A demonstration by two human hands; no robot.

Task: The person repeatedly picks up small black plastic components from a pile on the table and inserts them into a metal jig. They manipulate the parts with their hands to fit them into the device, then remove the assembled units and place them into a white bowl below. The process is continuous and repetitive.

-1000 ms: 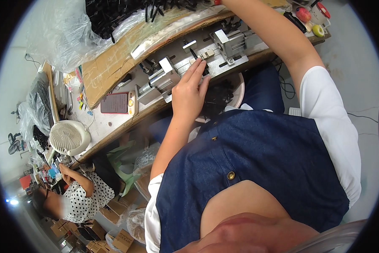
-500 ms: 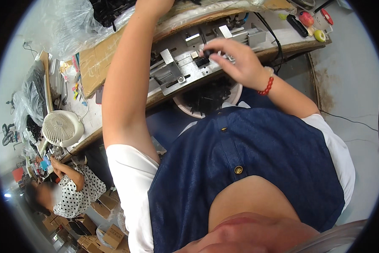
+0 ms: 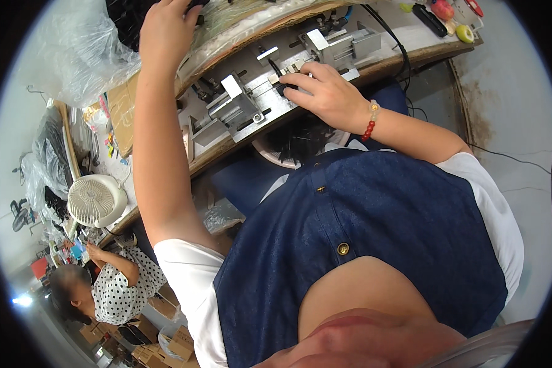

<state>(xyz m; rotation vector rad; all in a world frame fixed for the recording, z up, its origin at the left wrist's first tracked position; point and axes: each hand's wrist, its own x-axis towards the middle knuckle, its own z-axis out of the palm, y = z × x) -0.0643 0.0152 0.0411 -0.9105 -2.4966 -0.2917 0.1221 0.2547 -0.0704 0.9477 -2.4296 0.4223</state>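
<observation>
A metal clamping jig lies along the bench in front of me. At its middle my right hand bends over a small black part, with thumb and fingertips on it; a thin black stem rises from it beside a light metal block. My left hand reaches to the top edge of the view, beside a heap of black parts in clear plastic. A dark piece shows between its thumb and fingers, though the fingertips are partly cut off.
A pink-rimmed tub of black parts sits below the bench edge. A white fan stands at left, with a person in a dotted top beyond. Black cables and a round green-yellow item are at right.
My left hand has moved left and down into view, beside the black heap. My right hand has shifted left and lower, its fingers now down on the black part in the jig.
</observation>
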